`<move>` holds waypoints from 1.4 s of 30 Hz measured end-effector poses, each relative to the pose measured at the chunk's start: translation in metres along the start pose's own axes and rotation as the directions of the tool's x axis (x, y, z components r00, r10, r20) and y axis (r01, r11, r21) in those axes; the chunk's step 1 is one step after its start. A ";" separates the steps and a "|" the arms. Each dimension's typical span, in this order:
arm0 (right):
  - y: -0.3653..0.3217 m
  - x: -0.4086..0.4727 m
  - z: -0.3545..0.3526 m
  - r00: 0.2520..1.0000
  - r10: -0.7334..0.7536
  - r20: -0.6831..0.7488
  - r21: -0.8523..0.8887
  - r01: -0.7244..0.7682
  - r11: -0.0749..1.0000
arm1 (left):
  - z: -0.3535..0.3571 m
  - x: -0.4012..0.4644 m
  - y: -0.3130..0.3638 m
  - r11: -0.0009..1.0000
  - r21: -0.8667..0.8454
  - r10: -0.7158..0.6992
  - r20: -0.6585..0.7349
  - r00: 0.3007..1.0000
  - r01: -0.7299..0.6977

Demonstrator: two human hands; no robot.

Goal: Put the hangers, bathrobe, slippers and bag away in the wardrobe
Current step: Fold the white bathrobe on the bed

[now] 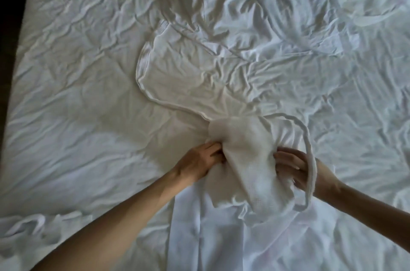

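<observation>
Bathrobe bunched on bed — both hands gripping it.

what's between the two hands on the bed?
Head view: a bunched white waffle-textured fabric bundle fills the gap, left hand and right hand gripping its sides. A white cord loop drapes over the right hand.

Waffle-weave bathrobe (matt cloth), creased sheet.
</observation>
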State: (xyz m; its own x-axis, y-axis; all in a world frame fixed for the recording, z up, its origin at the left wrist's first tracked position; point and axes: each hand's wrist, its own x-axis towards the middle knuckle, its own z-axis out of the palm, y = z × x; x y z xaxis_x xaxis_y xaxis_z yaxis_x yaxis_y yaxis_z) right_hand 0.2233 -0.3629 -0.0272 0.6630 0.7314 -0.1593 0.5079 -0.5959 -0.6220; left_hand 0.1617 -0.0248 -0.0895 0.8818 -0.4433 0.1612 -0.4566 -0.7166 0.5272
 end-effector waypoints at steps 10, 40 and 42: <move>-0.027 -0.011 -0.022 0.989 -0.138 -0.042 -0.171 0.129 0.977 | -0.019 0.024 0.038 -0.137 -0.680 -0.822 0.483 0.300 0.720; -0.049 0.050 0.005 0.558 0.809 0.184 0.518 -0.755 0.403 | -0.019 0.051 0.046 -0.421 -0.610 -0.422 0.787 0.450 0.671; -0.044 0.049 0.005 0.580 0.769 0.268 0.467 -0.777 0.423 | -0.019 0.058 0.050 -0.423 -0.587 -0.444 0.799 0.407 0.690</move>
State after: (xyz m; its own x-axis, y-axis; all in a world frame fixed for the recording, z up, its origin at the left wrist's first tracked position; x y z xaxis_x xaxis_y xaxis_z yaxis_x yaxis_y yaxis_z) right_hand 0.2310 -0.2993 -0.0113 0.6282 0.0545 -0.7761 -0.5567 -0.6654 -0.4974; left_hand 0.1926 -0.0766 -0.0381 0.4669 -0.2925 -0.8346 0.8713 0.3135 0.3776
